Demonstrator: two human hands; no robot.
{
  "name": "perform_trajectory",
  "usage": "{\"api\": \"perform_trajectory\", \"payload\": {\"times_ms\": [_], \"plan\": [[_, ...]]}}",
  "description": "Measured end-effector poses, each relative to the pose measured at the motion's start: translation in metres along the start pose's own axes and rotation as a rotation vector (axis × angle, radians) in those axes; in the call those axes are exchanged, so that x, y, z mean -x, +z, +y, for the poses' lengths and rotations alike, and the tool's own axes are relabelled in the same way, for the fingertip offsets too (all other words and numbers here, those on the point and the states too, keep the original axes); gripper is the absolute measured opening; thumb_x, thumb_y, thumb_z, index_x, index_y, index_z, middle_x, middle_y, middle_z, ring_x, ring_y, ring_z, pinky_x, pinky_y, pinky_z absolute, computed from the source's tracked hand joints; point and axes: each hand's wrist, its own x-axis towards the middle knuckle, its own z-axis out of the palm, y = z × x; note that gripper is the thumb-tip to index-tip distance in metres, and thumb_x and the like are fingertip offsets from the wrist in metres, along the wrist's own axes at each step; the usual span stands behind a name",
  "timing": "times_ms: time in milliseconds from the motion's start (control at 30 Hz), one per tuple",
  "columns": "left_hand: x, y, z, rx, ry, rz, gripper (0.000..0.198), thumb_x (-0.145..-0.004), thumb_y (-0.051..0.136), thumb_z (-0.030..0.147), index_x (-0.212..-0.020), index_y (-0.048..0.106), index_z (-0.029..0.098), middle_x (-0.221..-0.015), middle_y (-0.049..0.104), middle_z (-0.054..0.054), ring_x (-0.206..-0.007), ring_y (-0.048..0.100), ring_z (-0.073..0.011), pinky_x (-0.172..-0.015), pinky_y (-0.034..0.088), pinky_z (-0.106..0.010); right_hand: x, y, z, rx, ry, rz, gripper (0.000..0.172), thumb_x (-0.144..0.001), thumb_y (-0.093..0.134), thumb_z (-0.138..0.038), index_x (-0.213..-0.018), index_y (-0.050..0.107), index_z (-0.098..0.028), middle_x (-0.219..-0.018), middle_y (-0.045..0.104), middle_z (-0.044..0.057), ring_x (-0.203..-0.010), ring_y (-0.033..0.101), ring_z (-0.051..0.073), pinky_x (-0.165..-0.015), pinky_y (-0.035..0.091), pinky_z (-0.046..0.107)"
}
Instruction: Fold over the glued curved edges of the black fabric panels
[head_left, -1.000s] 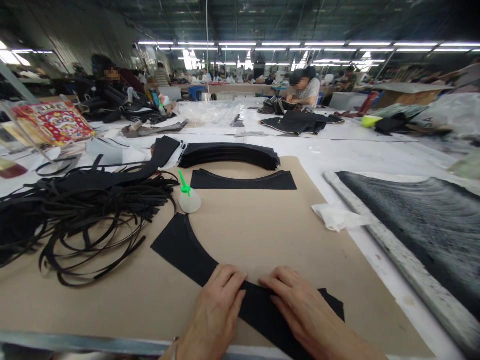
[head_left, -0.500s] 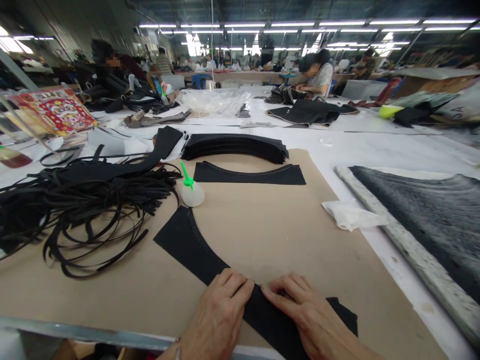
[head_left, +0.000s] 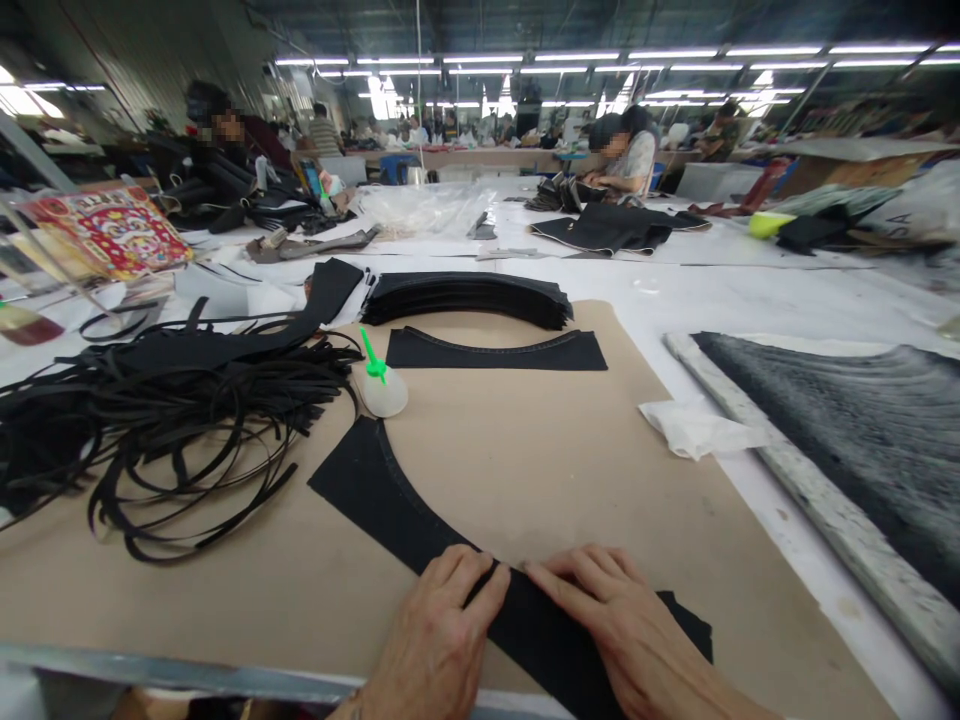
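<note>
A curved black piece of leather-like material (head_left: 379,490) lies slantwise on the brown board, with a line of stitching along its inner curve. My left hand (head_left: 446,625) rests on its middle, fingers bent and thumb tip at the curved edge. Just to the right, my right hand (head_left: 619,605) has its thumb and fingertips pinched at the same edge, a small gap from the left thumb. Its palm and wrist cover part of the piece, whose right end shows beyond. A squeeze bottle (head_left: 385,393) with a green nozzle stands by the piece's upper left end.
Many thin black strips (head_left: 225,420) are heaped at left. Farther back lie a single curved black piece (head_left: 495,357) and a stack of similar ones (head_left: 465,300). A crumpled white sheet (head_left: 697,430) and a slab with a dark-streaked surface (head_left: 840,450) are at right. Co-workers sit beyond.
Both hands stay at the curved edge; the right fingers are slightly more stretched, and the left thumb has parted a little from its fingers. The view has shifted slightly.
</note>
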Motion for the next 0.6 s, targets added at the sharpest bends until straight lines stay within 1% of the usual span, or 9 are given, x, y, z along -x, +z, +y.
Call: {"api": "perform_trajectory", "payload": {"times_ms": [67, 167, 233, 300, 367, 400, 500, 600], "plan": [[0.0, 0.0, 0.0, -0.018, 0.02, 0.01, 0.045, -0.08, 0.039, 0.002, -0.121, 0.056, 0.01, -0.11, 0.062, -0.015, -0.098, 0.054, -0.0269, -0.079, 0.056, -0.043, -0.001, 0.004, 0.0, 0.088, -0.026, -0.014, 0.062, -0.077, 0.049, -0.005, -0.135, 0.051, -0.028, -0.112, 0.063, 0.005, -0.095, 0.053, 0.023, -0.086, 0.039, 0.038], [0.0, 0.0, 0.0, -0.031, 0.032, 0.037, 0.045, -0.079, 0.039, 0.002, -0.12, 0.056, 0.01, -0.109, 0.063, -0.015, -0.097, 0.056, -0.0264, -0.078, 0.056, -0.042, -0.001, 0.004, 0.0, 0.141, -0.067, 0.022, 0.064, -0.072, 0.05, -0.004, -0.132, 0.053, -0.026, -0.112, 0.065, 0.005, -0.095, 0.055, 0.023, -0.087, 0.039, 0.038], [-0.001, -0.001, 0.0, -0.04, 0.033, 0.049, 0.045, -0.079, 0.039, 0.001, -0.119, 0.057, 0.011, -0.107, 0.064, -0.015, -0.096, 0.057, -0.0258, -0.077, 0.056, -0.041, 0.0, 0.0, -0.001, 0.122, -0.062, 0.068, 0.062, -0.073, 0.046, -0.004, -0.132, 0.052, -0.025, -0.112, 0.065, 0.005, -0.095, 0.057, 0.022, -0.086, 0.041, 0.037], [-0.002, -0.003, 0.001, -0.051, 0.041, 0.051, 0.044, -0.079, 0.039, 0.002, -0.117, 0.058, 0.011, -0.106, 0.064, -0.015, -0.095, 0.058, -0.0258, -0.075, 0.057, -0.04, 0.001, -0.006, -0.004, 0.108, -0.029, 0.144, 0.06, -0.078, 0.039, -0.003, -0.134, 0.048, -0.024, -0.116, 0.064, 0.006, -0.098, 0.058, 0.021, -0.086, 0.043, 0.037], [-0.002, -0.004, 0.0, -0.053, 0.046, 0.059, 0.042, -0.08, 0.04, 0.003, -0.116, 0.058, 0.012, -0.106, 0.064, -0.015, -0.095, 0.058, -0.0259, -0.076, 0.057, -0.04, 0.002, -0.008, -0.007, 0.12, -0.007, 0.203, 0.054, -0.085, 0.036, -0.006, -0.135, 0.045, -0.024, -0.118, 0.064, 0.006, -0.099, 0.059, 0.021, -0.086, 0.044, 0.037], [-0.001, -0.004, 0.0, -0.05, 0.043, 0.068, 0.041, -0.08, 0.04, 0.003, -0.116, 0.059, 0.012, -0.107, 0.064, -0.015, -0.097, 0.059, -0.0258, -0.078, 0.057, -0.04, 0.001, -0.008, -0.009, 0.132, 0.002, 0.213, 0.049, -0.088, 0.037, -0.009, -0.134, 0.046, -0.024, -0.118, 0.064, 0.006, -0.098, 0.06, 0.022, -0.086, 0.045, 0.037], [0.003, 0.0, -0.001, -0.038, 0.03, 0.1, 0.04, -0.081, 0.041, 0.003, -0.115, 0.059, 0.013, -0.112, 0.064, -0.014, -0.102, 0.059, -0.0248, -0.086, 0.056, -0.039, -0.006, -0.001, -0.014, 0.154, 0.051, 0.173, 0.033, -0.089, 0.047, -0.018, -0.121, 0.055, -0.023, -0.109, 0.066, 0.007, -0.093, 0.061, 0.024, -0.083, 0.045, 0.039], [0.009, 0.011, -0.002, -0.025, 0.013, 0.168, 0.038, -0.083, 0.041, 0.004, -0.114, 0.06, 0.014, -0.119, 0.06, -0.014, -0.109, 0.057, -0.0243, -0.089, 0.056, -0.036, -0.017, 0.006, -0.02, 0.116, 0.175, 0.102, 0.021, -0.087, 0.053, -0.017, -0.105, 0.061, -0.021, -0.099, 0.066, 0.007, -0.088, 0.06, 0.025, -0.082, 0.043, 0.041]]}}
